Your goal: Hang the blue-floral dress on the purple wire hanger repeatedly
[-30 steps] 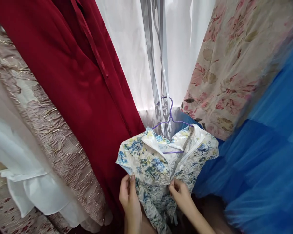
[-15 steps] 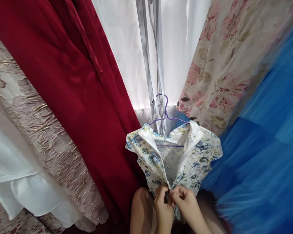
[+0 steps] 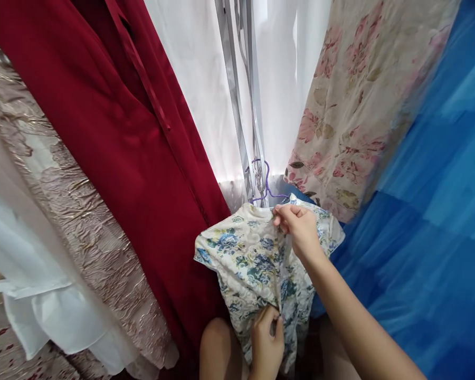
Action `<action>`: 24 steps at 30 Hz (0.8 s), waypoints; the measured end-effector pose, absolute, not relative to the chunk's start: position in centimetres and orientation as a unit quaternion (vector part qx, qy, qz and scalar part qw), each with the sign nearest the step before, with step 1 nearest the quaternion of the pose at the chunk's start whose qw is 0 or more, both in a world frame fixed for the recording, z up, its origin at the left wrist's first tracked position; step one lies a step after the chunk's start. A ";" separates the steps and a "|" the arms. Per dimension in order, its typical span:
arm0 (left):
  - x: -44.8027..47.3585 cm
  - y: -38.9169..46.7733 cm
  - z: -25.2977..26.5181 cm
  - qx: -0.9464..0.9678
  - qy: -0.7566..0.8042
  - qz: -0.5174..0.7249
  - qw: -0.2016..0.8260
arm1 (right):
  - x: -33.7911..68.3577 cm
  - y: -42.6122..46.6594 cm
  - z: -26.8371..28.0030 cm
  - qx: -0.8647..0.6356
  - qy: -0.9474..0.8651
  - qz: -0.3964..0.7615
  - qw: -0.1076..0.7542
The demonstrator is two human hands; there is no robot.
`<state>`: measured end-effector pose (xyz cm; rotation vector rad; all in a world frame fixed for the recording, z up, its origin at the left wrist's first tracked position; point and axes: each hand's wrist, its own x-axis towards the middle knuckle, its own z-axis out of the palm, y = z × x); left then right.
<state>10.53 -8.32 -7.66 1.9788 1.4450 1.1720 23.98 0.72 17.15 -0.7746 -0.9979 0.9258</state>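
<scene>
A white garment with blue and yellow-green flowers (image 3: 257,253) hangs on a purple hanger (image 3: 268,182), its zipped opening running down the middle. My right hand (image 3: 296,224) is at the neckline, thumb and fingers pinched on the zipper's top end; the small pull itself is hidden by the fingertips. Lower on the zipper line, my left hand (image 3: 267,338) grips the garment's cloth between thumb and curled fingers. Below the left hand the skirt part falls between my knees.
A dark red dress (image 3: 142,174) hangs at left, beside a pinkish embroidered gown (image 3: 87,211) and white cloth (image 3: 55,311). White fabric with grey ribbons (image 3: 237,105) hangs behind. To the right are a floral beige dress (image 3: 340,121) and a blue tulle dress (image 3: 419,253).
My right hand has risen from beside the left hand to the neckline, and the garment's open V has closed along the zipper. The left hand keeps its grip low down.
</scene>
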 end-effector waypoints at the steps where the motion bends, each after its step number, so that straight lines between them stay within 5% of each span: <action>1: 10.1 -8.1 -7.4 0.709 0.522 0.414 0.230 | 23.9 0.8 17.3 -0.351 -0.454 0.421 0.703; 5: 8.3 -6.7 -3.7 0.693 0.516 0.413 0.287 | 23.7 0.2 16.1 -0.370 -0.470 0.445 0.666; 11: 8.0 -2.4 10.3 0.710 0.366 0.564 0.209 | 23.9 -1.6 15.8 -0.382 -0.503 0.413 0.656; 14: 9.4 -0.4 15.7 0.762 0.336 0.524 0.179 | 24.2 -1.9 15.9 -0.378 -0.531 0.390 0.650; 24: 10.0 1.2 17.9 0.632 0.377 0.664 0.133 | 23.7 -0.5 10.7 -0.451 -0.594 0.290 0.600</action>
